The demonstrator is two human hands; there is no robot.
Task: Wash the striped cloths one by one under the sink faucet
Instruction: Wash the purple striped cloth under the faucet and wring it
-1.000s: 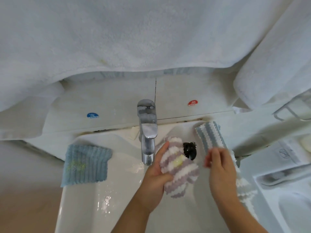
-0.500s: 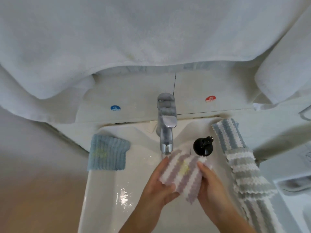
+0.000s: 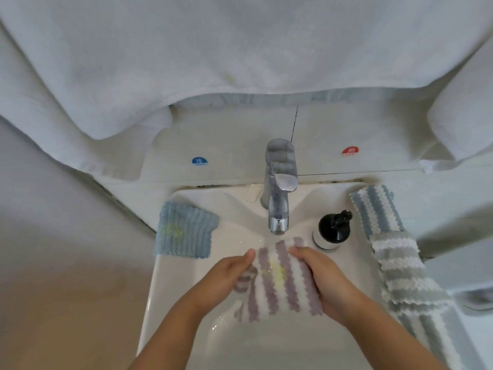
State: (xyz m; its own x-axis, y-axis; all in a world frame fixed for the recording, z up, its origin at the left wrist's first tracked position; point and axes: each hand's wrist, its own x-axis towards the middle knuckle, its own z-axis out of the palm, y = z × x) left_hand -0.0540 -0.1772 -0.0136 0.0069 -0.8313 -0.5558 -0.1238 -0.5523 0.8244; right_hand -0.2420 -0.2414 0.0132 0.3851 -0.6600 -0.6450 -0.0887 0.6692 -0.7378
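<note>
A purple-and-white striped cloth (image 3: 280, 281) with a yellow stain is stretched between my two hands over the white sink basin (image 3: 170, 303), just below the chrome faucet (image 3: 278, 193). My left hand (image 3: 226, 279) grips its left edge and my right hand (image 3: 325, 281) grips its right edge. A blue-and-white striped cloth (image 3: 376, 212) and a grey-and-white striped cloth (image 3: 405, 279) lie along the sink's right rim. A plain blue cloth (image 3: 184, 231) with a yellow stain lies on the left rim.
A black pump bottle (image 3: 332, 231) stands right of the faucet, close to my right hand. White towels (image 3: 240, 49) hang overhead above the backsplash with its cold sticker (image 3: 199, 161) and hot sticker (image 3: 350, 151).
My right hand left the cloths on the right rim and took hold of the purple striped cloth. Both hands now spread it flat under the faucet; the view shifted left.
</note>
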